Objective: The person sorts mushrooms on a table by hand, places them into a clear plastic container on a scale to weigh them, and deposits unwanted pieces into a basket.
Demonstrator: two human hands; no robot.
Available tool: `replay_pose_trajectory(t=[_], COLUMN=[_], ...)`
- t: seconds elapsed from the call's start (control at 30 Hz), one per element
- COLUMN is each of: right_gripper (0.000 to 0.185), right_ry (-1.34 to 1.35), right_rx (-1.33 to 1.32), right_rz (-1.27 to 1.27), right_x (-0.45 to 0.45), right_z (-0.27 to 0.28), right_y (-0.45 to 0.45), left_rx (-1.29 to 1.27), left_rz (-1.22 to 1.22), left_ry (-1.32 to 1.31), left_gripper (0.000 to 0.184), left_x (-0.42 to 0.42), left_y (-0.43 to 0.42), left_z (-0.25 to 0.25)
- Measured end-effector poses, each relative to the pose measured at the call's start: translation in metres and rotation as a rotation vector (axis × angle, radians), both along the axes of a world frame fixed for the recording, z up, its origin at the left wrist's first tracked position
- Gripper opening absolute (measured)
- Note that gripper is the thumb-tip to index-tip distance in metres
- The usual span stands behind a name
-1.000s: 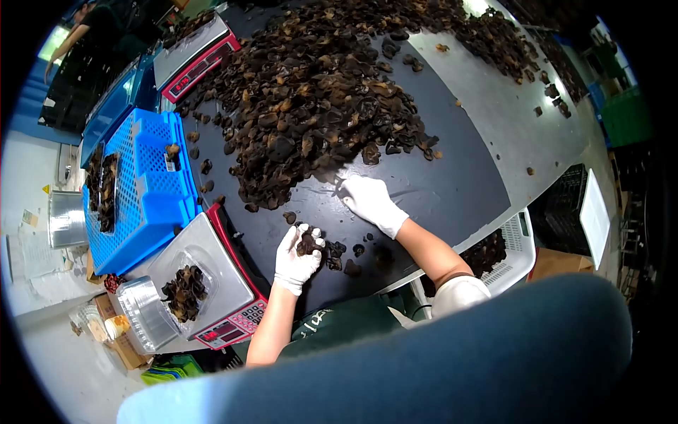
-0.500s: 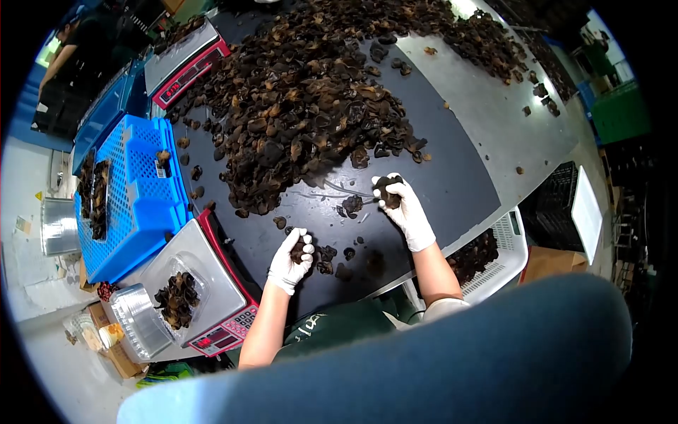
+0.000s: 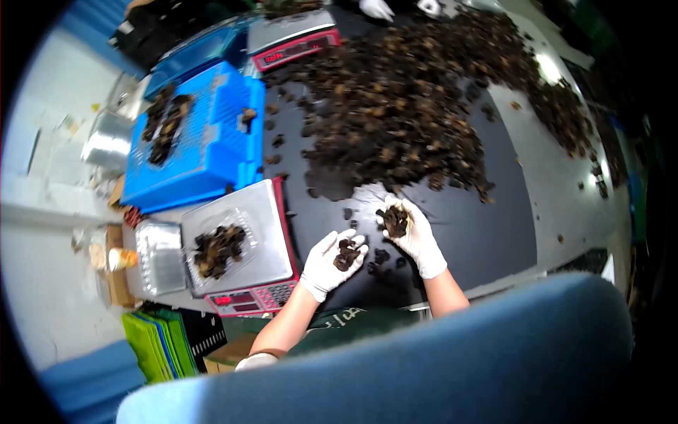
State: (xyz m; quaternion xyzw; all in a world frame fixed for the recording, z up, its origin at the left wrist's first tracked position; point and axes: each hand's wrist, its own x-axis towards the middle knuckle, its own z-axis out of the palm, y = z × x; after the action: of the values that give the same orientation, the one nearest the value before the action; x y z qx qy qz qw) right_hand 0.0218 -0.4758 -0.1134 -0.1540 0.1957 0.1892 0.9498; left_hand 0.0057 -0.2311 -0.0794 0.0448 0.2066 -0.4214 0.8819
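Note:
My left hand (image 3: 320,274), in a white glove, is turned palm up with its fingers curled around a few dark wood ear mushrooms (image 3: 346,256). Close by on the right, my white-gloved right hand (image 3: 424,247) grips another small clump of wood ear mushrooms (image 3: 395,222). Both hands are just above the dark tabletop, near a few loose pieces (image 3: 379,257). Beyond them spreads a big heap of wood ear mushrooms (image 3: 395,127). To the left, a clear plastic tray (image 3: 248,263) with mushrooms in it rests on a red-edged scale (image 3: 277,244).
An upturned blue crate (image 3: 229,152) bears a filled tray of mushrooms. A second red scale (image 3: 293,51) stands behind it. Empty clear trays (image 3: 159,258) lie left of the near scale. Another person's gloved hand (image 3: 376,8) shows at the far edge.
My view has swung left. My hands have come closer together, and the left palm has turned up, showing its mushrooms. Another person's gloved hands now show at the far side.

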Motion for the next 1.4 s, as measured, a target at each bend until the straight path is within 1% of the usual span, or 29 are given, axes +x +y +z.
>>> replay_pose_trajectory(t=[0.03,0.1,0.13,0.17,0.23,0.27,0.3,0.33,0.37,0.4,0.43,0.47,0.57,0.6,0.63,0.7,0.73,0.77,0.8,0.83,0.87,0.93,1.03,1.1,1.2,1.27,1.3,1.37,1.4], right_gripper=[0.032,0.029,0.029,0.029,0.026,0.023,0.022,0.021,0.024,0.027,0.029,0.036,0.045,0.053,0.053,0.06,0.06,0.056,0.053,0.05,0.048,0.042,0.032,0.031,0.03,0.03,0.03,0.031,0.033], right_ry=[0.014,-0.073,-0.15,-0.227,-0.469,-0.558,-0.64,-0.768,-1.124,-1.267,-1.408,-1.45,-1.65,-1.647,-1.663,-1.616,-1.565,-1.608,-1.482,-1.361,-1.173,-0.986,-0.851,-0.831,-0.78,-0.924,-0.921,-0.972,-1.013], right_rx=[0.002,-0.143,-0.144,-0.147,-0.367,-0.487,-0.605,-0.777,-0.969,-1.053,-1.134,-1.323,-1.648,-1.698,-1.692,-1.62,-1.511,-1.329,-1.225,-1.114,-1.055,-1.007,-0.923,-0.886,-0.97,-1.084,-1.088,-1.176,-1.201], right_rz=[0.056,0.186,0.224,0.257,0.345,0.366,0.48,0.448,0.176,0.066,-0.05,0.026,0.188,0.279,0.29,0.329,0.371,0.232,0.225,0.228,0.34,0.408,0.354,0.322,0.38,0.316,0.312,0.389,0.379], right_x=[0.005,0.016,0.021,0.025,0.035,0.043,0.048,0.05,0.054,0.057,0.06,0.057,0.055,0.05,0.049,0.048,0.052,0.061,0.07,0.076,0.08,0.087,0.095,0.098,0.097,0.094,0.093,0.091,0.088], right_z=[0.003,0.024,0.041,0.054,0.073,0.079,0.087,0.096,0.084,0.086,0.093,0.099,0.073,0.08,0.088,0.103,0.106,0.099,0.095,0.095,0.095,0.111,0.09,0.078,0.072,0.074,0.074,0.074,0.077], right_y=[0.018,0.061,0.084,0.107,0.151,0.177,0.196,0.218,0.245,0.264,0.277,0.283,0.307,0.306,0.303,0.296,0.292,0.291,0.285,0.279,0.272,0.255,0.245,0.242,0.243,0.248,0.249,0.252,0.251], left_rx=[0.227,0.225,0.267,0.435,0.844,1.006,1.165,1.397,1.632,1.983,2.205,2.294,2.31,2.332,2.354,2.175,2.124,2.073,2.124,2.033,2.08,2.184,2.212,2.281,2.285,2.353,2.36,2.467,2.45], left_rz=[0.043,0.122,0.179,0.23,0.532,0.687,0.841,0.898,0.947,0.829,0.781,0.727,-0.004,0.022,0.048,0.315,0.355,0.394,0.409,0.5,0.515,0.554,0.671,0.653,0.598,0.509,0.465,0.238,0.159], left_ry=[0.015,-0.048,-0.057,-0.114,-0.203,-0.35,-0.498,-0.604,-0.706,-0.816,-0.99,-1.061,-1.374,-1.387,-1.4,-1.253,-1.225,-1.199,-1.201,-1.097,-1.113,-1.119,-1.01,-0.971,-0.906,-0.908,-0.868,-0.719,-0.718], left_gripper=[0.036,0.035,0.029,0.023,0.022,0.023,0.024,0.024,0.025,0.028,0.028,0.028,0.034,0.034,0.034,0.034,0.034,0.034,0.034,0.035,0.035,0.036,0.04,0.039,0.035,0.033,0.038,0.044,0.048], left_x=[-0.004,-0.01,-0.01,-0.01,-0.012,-0.01,-0.008,-0.005,-0.002,0.004,0.012,0.02,0.031,0.029,0.026,0.021,0.019,0.018,0.015,0.011,0.008,0.0,-0.012,-0.021,-0.027,-0.027,-0.027,-0.026,-0.028], left_y=[0.008,0.039,0.054,0.072,0.095,0.115,0.139,0.159,0.179,0.204,0.208,0.208,0.23,0.227,0.224,0.225,0.228,0.231,0.228,0.237,0.242,0.26,0.287,0.302,0.311,0.316,0.322,0.33,0.319], left_z=[0.018,0.035,0.049,0.064,0.098,0.097,0.092,0.089,0.084,0.073,0.074,0.069,0.048,0.049,0.05,0.055,0.059,0.065,0.082,0.087,0.097,0.103,0.099,0.096,0.081,0.064,0.047,0.013,0.026])
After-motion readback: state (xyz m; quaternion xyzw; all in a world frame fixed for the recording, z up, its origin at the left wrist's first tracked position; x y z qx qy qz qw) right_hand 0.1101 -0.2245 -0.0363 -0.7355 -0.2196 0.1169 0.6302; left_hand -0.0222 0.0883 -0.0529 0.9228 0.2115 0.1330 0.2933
